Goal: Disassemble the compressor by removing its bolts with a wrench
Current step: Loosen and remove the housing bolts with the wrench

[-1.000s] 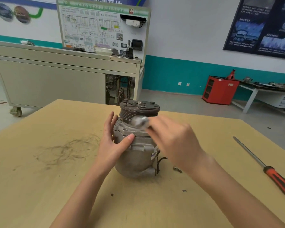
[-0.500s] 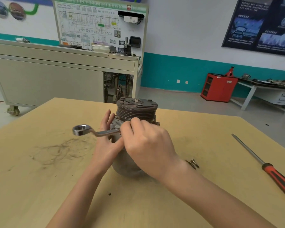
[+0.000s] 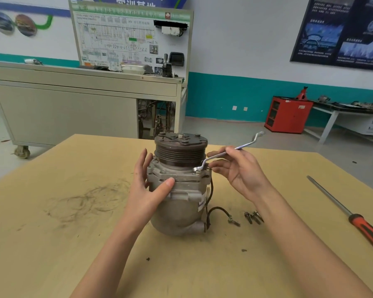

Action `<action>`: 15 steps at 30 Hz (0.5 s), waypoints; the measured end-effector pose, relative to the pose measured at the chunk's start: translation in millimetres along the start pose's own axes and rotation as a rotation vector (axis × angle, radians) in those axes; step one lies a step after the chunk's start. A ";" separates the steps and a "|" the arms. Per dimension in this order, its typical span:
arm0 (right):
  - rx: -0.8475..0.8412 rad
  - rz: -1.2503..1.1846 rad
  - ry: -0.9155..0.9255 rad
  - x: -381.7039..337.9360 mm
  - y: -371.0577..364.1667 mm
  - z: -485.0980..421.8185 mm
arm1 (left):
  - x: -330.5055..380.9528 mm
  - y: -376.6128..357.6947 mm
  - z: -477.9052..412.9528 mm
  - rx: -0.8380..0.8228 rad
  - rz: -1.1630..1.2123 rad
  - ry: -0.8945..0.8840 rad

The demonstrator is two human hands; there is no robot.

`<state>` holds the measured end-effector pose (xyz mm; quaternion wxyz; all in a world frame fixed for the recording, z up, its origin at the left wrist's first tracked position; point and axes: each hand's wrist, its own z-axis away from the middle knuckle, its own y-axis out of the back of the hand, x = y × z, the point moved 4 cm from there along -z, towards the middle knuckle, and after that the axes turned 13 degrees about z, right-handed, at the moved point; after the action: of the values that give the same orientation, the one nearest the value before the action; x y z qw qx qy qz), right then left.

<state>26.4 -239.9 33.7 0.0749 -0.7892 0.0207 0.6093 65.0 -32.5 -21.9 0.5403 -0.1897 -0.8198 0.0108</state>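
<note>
A grey metal compressor (image 3: 181, 203) with a dark ribbed pulley on top stands upright in the middle of the wooden table (image 3: 52, 244). My left hand (image 3: 148, 186) rests against its left side, thumb across the front flange, fingers straight. My right hand (image 3: 239, 173) holds a silver ring wrench (image 3: 228, 152) between thumb and fingers. The wrench's lower ring sits over a bolt (image 3: 198, 172) on the compressor's right flange, and its shaft slants up to the right. Several loose bolts (image 3: 251, 217) lie on the table right of the compressor.
A long screwdriver (image 3: 353, 214) with a red and black handle lies at the table's right edge. A black wire (image 3: 219, 209) trails from the compressor's base. Dark smudges mark the tabletop at left. A grey cabinet, a wiring display board and a red cabinet stand behind.
My right hand swung the wrench from the compressor's left front over to its right side, and the ring now sits on the right flange bolt. My left hand stayed on the compressor.
</note>
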 end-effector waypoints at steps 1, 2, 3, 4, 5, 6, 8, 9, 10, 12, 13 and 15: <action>-0.031 -0.034 -0.037 1.6 1.8 -5.1 | 0.2 -0.3 0.0 -0.002 0.001 0.001; -0.042 -0.045 -0.037 1.0 3.0 -7.6 | 0.3 -0.4 -0.1 -0.003 0.001 0.002; -0.036 -0.024 -0.004 -1.1 4.5 -7.9 | 0.3 -0.4 -0.1 -0.004 0.003 0.002; -0.015 0.041 0.061 -5.2 5.3 -5.3 | 0.3 -0.6 0.1 -0.003 0.005 0.001; 0.026 0.143 0.147 -11.7 5.7 -0.2 | 0.3 -0.7 0.0 0.000 0.006 0.000; 0.074 0.264 0.238 -20.1 3.9 6.2 | 0.2 -0.5 -0.1 0.003 0.004 0.000; 0.131 0.531 0.448 -39.8 -8.9 21.4 | -0.1 -0.3 -0.6 0.005 0.002 0.000; 0.137 0.686 0.582 -50.1 -19.2 29.8 | 0.1 -0.6 -0.5 0.003 0.003 0.000; 0.139 0.854 0.722 -58.5 -29.8 38.0 | 0.2 -1.2 -0.2 0.001 0.006 -0.001; 0.163 1.178 0.967 -65.9 -50.5 51.9 | 0.4 -1.4 0.9 -0.002 0.019 -0.001; 0.180 1.309 1.054 -66.9 -60.6 57.0 | 0.0 -1.1 1.1 -0.002 0.023 -0.002; 0.201 1.501 1.160 -66.3 -78.2 64.3 | -1.8 -0.1 0.9 0.004 0.016 -0.001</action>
<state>-42.6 -157.3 89.1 -0.2901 -0.7391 0.6078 0.0074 64.8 -33.0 -23.9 0.5401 -0.1952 -0.8185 0.0172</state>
